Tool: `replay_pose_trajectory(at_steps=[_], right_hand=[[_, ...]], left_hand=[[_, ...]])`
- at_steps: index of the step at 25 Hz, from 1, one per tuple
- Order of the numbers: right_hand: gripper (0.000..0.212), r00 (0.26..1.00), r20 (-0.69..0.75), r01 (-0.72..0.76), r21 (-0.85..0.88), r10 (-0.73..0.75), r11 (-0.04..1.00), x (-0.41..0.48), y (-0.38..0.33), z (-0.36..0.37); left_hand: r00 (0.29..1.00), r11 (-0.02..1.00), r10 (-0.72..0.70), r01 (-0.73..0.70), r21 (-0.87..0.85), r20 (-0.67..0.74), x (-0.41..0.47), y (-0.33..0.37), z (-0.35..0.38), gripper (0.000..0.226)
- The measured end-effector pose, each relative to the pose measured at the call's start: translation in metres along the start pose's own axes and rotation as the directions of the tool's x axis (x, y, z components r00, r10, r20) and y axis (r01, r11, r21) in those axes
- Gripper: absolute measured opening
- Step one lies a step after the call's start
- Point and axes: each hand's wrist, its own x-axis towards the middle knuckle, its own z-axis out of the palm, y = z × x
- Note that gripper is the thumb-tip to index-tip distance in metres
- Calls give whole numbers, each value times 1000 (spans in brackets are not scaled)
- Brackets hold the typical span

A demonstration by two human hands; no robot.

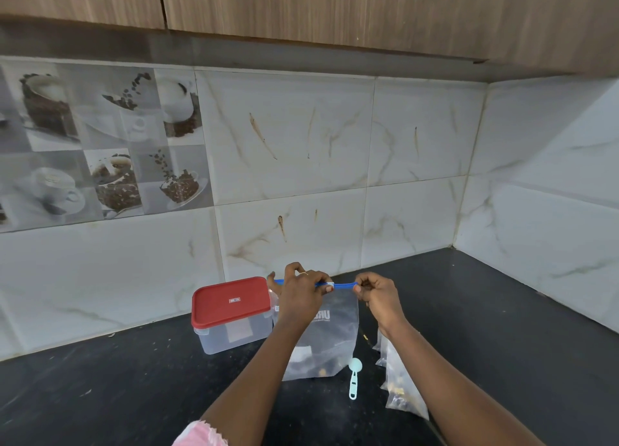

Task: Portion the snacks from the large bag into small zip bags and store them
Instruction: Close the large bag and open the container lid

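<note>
The bag (330,341) stands on the table (134,395) just right of the box (231,301); the left hand (301,295) pinches its slider (330,285); the right hand (380,298) pinches the zip's end; best to keep the strip taut and level and run the slider steadily; small bags (400,390) lie further right of the box.

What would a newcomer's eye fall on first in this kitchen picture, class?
Both hands at centre: the left hand pinches the slider and the right hand the end of the blue zip strip on the large bag, upright on the black counter. Left of it stands a red-lidded container; a pale scoop lies to its right.
</note>
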Motion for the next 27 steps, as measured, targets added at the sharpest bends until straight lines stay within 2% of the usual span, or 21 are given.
replay_pose_trajectory(at_steps=[5, 14, 21, 24, 26, 27], right_hand=[[32, 999, -43, -22, 40, 24, 999, 11, 4, -5], [27, 992, -29, -118, 207, 127, 971, 20, 3, -9], [25, 989, 22, -150, 162, 148, 975, 26, 5, -6], [22, 991, 31, -136, 229, 132, 964, 26, 5, -2], [18, 991, 47, -134, 276, 126, 952, 24, 10, -1], [15, 989, 71, -147, 271, 133, 951, 24, 16, 0]], left_hand=[[997, 996, -77, 77, 50, -1, 3, -20, -15, 22], [981, 979, -189, 191, 66, -33, 6, -48, -32, 23], [972, 972, -234, 234, 18, -27, 6, -63, -30, 23], [961, 956, -277, 278, -90, 28, 10, -66, -22, 18], [962, 885, -249, 274, -377, 116, 7, -70, -12, 11], [963, 783, -230, 269, -561, 142, 3, -71, -7, 11]])
